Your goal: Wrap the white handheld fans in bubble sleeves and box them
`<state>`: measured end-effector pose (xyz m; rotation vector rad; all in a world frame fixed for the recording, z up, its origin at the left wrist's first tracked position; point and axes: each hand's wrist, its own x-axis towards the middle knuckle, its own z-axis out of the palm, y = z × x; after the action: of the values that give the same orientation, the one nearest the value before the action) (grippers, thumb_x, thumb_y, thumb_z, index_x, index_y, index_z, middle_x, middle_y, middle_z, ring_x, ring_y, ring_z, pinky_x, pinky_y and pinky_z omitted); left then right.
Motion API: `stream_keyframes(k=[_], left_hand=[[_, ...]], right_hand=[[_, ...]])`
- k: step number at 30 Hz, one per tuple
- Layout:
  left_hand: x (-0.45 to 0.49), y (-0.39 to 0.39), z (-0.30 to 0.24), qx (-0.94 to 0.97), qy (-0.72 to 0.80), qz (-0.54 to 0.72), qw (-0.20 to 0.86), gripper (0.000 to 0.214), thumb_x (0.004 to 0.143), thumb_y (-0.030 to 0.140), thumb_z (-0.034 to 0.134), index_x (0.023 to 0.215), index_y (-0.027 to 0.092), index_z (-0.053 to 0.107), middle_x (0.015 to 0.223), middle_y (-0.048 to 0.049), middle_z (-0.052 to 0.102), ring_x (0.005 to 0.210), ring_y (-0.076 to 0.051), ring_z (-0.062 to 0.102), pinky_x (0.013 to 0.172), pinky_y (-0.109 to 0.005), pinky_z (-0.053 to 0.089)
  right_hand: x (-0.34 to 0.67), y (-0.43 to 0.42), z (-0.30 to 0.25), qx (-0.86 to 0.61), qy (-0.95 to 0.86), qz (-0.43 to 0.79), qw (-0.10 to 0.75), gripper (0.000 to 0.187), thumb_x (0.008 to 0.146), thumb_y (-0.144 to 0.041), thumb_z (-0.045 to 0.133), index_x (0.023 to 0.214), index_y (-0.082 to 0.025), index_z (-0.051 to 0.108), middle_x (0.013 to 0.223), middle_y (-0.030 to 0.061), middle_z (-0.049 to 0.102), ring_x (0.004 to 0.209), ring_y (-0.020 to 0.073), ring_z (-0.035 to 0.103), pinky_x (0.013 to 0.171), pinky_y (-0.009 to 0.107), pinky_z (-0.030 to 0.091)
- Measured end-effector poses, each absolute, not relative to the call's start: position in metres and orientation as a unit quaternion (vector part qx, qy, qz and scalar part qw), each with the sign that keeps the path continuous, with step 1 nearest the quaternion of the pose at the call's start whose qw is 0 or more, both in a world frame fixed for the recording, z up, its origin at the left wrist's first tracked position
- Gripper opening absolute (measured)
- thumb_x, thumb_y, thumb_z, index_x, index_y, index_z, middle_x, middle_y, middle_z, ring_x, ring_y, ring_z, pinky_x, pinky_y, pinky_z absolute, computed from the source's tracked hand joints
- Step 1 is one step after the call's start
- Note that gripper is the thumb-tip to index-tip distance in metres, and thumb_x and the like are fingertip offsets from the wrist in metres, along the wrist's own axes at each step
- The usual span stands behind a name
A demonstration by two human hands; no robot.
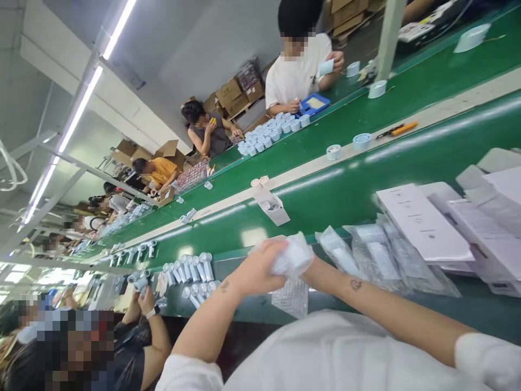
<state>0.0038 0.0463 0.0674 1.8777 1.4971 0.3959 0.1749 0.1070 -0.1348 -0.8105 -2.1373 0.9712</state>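
You stand at a long green conveyor surface [350,201] in a bright factory hall, with a second green line [407,92] running beyond a pale strip. Co-workers sit along the far side, and cardboard boxes [230,98] are piled near the back wall. Toward your right arm, a stack of white flat cartons [423,222] lies on the surface, with a row of clear plastic bags [382,255] just in front of it. Toward your left, silver-and-white cylinders [187,269] lie in a loose cluster, and a co-worker's hand with a wristwatch [146,304] is close by at the near edge.

Your two hands meet over a white plastic-wrapped bundle [293,256], held just above the near edge of the surface. Your left hand [254,269] has its fingers [277,248] curled over the top of the bundle, holding it. Your right hand [315,266] is hidden in the bundle past the wrist, so you cannot tell how its fingers stand. A sheet of bubble wrap [291,297] hangs just below.

The bundle looks light and soft, and its film may slip. Take hold gently around its thick middle, not by the loose wrap.
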Motion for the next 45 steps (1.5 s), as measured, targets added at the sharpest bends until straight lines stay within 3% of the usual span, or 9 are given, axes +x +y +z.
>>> stream_keyframes(k=[6, 11, 17, 21, 25, 28, 36, 41, 45], left_hand=[[0.029, 0.062, 0.055, 0.701, 0.676, -0.122, 0.191, 0.059, 0.085, 0.022, 0.057, 0.143, 0.019, 0.043, 0.138, -0.0185, 0.057, 0.114, -0.036, 0.065, 0.095, -0.046, 0.053], [0.058, 0.063, 0.061, 0.757, 0.577, -0.292, 0.095, 0.063, 0.082, 0.011, 0.063, 0.143, 0.013, 0.048, 0.139, -0.0257, 0.054, 0.119, -0.038, 0.062, 0.099, -0.048, 0.049], [0.094, 0.107, 0.075, 0.729, 0.467, -0.453, 0.209, 0.042, 0.080, 0.020, 0.075, 0.121, 0.018, 0.066, 0.131, -0.0157, 0.064, 0.116, -0.031, 0.064, 0.094, -0.039, 0.053], [0.075, 0.105, 0.101, 0.743, 0.486, -0.406, 0.214, 0.084, 0.071, 0.038, 0.084, 0.145, 0.032, 0.045, 0.152, -0.0097, 0.049, 0.120, -0.033, 0.062, 0.089, -0.039, 0.055], [0.067, 0.083, 0.101, 0.774, 0.504, -0.359, 0.136, 0.045, 0.089, 0.015, 0.057, 0.134, 0.018, 0.054, 0.122, -0.0162, 0.065, 0.101, -0.028, 0.070, 0.079, -0.035, 0.056], [0.076, 0.074, 0.077, 0.823, 0.464, -0.315, 0.092, 0.032, 0.091, 0.009, 0.053, 0.122, 0.009, 0.058, 0.113, -0.0203, 0.066, 0.107, -0.030, 0.068, 0.081, -0.036, 0.056], [0.065, 0.053, 0.004, 0.849, 0.495, -0.158, 0.093, 0.044, 0.095, 0.030, 0.063, 0.128, 0.004, 0.053, 0.125, -0.0242, 0.064, 0.119, -0.031, 0.064, 0.100, -0.042, 0.053], [0.057, 0.055, -0.023, 0.843, 0.501, -0.181, 0.074, 0.061, 0.083, 0.043, 0.077, 0.123, -0.001, 0.061, 0.122, -0.0291, 0.067, 0.120, -0.036, 0.064, 0.112, -0.049, 0.042], [0.044, 0.059, -0.005, 0.871, 0.488, 0.058, -0.017, 0.043, 0.093, 0.043, 0.064, 0.125, 0.015, 0.061, 0.129, -0.0191, 0.066, 0.128, -0.032, 0.058, 0.113, -0.053, 0.040]], right_hand=[[0.208, 0.111, -0.146, -0.327, -0.811, 0.376, 0.307, 0.068, 0.083, -0.016, 0.051, 0.148, -0.017, 0.035, 0.153, 0.0229, 0.040, 0.139, 0.0356, 0.048, 0.113, 0.057, 0.043], [0.206, 0.108, -0.134, -0.263, -0.821, 0.412, 0.297, 0.063, 0.077, -0.025, 0.066, 0.136, -0.024, 0.043, 0.141, 0.0169, 0.052, 0.133, 0.0334, 0.053, 0.112, 0.053, 0.045], [0.203, 0.110, -0.140, -0.231, -0.807, 0.439, 0.319, 0.058, 0.075, -0.032, 0.071, 0.126, -0.024, 0.045, 0.128, 0.0147, 0.052, 0.126, 0.0341, 0.054, 0.107, 0.054, 0.048], [0.219, 0.112, -0.152, -0.238, -0.794, 0.467, 0.307, 0.060, 0.080, -0.033, 0.066, 0.133, -0.027, 0.039, 0.136, 0.0145, 0.046, 0.123, 0.0330, 0.056, 0.095, 0.050, 0.056], [0.221, 0.108, -0.147, -0.236, -0.807, 0.474, 0.260, 0.050, 0.085, -0.032, 0.060, 0.132, -0.028, 0.044, 0.140, 0.0145, 0.043, 0.107, 0.0288, 0.064, 0.086, 0.048, 0.059], [0.217, 0.105, -0.142, -0.228, -0.819, 0.462, 0.254, 0.048, 0.083, -0.027, 0.059, 0.129, -0.026, 0.046, 0.140, 0.0154, 0.045, 0.112, 0.0300, 0.064, 0.094, 0.050, 0.056], [0.222, 0.107, -0.143, -0.225, -0.795, 0.481, 0.293, 0.048, 0.075, -0.022, 0.066, 0.120, -0.026, 0.047, 0.138, 0.0157, 0.051, 0.130, 0.0322, 0.054, 0.102, 0.050, 0.051], [0.218, 0.112, -0.114, -0.205, -0.803, 0.493, 0.265, 0.047, 0.068, -0.013, 0.064, 0.110, -0.024, 0.047, 0.123, 0.0115, 0.058, 0.115, 0.0274, 0.061, 0.099, 0.046, 0.051], [0.243, 0.152, -0.072, -0.256, -0.804, 0.467, 0.266, 0.048, 0.073, -0.021, 0.065, 0.115, -0.024, 0.044, 0.118, 0.0097, 0.056, 0.096, 0.0236, 0.063, 0.083, 0.039, 0.056]])
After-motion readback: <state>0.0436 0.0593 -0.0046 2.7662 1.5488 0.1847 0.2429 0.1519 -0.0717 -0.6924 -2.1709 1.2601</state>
